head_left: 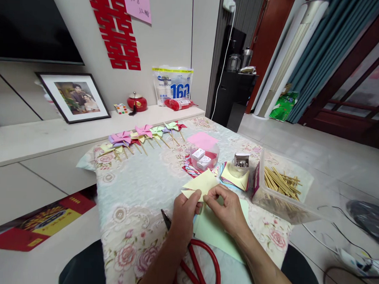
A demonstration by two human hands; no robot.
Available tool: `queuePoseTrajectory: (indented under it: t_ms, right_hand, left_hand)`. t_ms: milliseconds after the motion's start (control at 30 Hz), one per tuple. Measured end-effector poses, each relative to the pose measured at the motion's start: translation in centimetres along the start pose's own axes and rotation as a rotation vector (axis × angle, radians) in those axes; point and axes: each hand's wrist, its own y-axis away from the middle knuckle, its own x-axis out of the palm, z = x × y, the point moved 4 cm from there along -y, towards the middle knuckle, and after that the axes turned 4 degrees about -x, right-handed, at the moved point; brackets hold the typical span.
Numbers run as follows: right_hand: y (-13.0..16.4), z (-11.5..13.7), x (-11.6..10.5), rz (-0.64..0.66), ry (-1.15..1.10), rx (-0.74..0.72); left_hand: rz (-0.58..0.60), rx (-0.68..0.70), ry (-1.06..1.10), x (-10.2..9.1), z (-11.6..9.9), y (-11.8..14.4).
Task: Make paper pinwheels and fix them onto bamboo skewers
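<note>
A pale yellow sheet of paper (205,181) with cut slits is held up between both hands. My left hand (185,211) pinches its lower left edge between thumb and fingers. Thumb and forefinger of my right hand (227,207) are closed on the lower right corner. Below the hands lies pale green paper (218,233), partly covered by them. Red-handled scissors (199,266) rest on the table under my left forearm, their dark blades showing on its far side. Just beyond the paper are a stack of coloured paper squares (242,180) and a small cup of metal pins (241,164).
Several finished paper pinwheels (142,133) on sticks lie along the table's far left edge. A clear round container (204,157) holds small white boxes. To the right stands a plastic bin (277,204) of thin wooden sticks. A floral cloth (134,190) covers the table.
</note>
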Motion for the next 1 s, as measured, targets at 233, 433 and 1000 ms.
queuePoseTrajectory:
  t_ms: [233, 433, 1000]
  right_hand:
    - [-0.1, -0.1, 0.0, -0.003, -0.01, 0.032]
    - [-0.2, -0.1, -0.1, -0.009, 0.005, 0.029]
    - [-0.1, 0.2, -0.9, -0.037, -0.048, 0.014]
  left_hand:
    - [-0.03, 0.005, -0.054, 0.0, -0.1, 0.0]
    - [-0.023, 0.053, -0.124, 0.3, -0.9, 0.4]
    - [-0.058, -0.049, -0.125, 0.0, -0.9, 0.4]
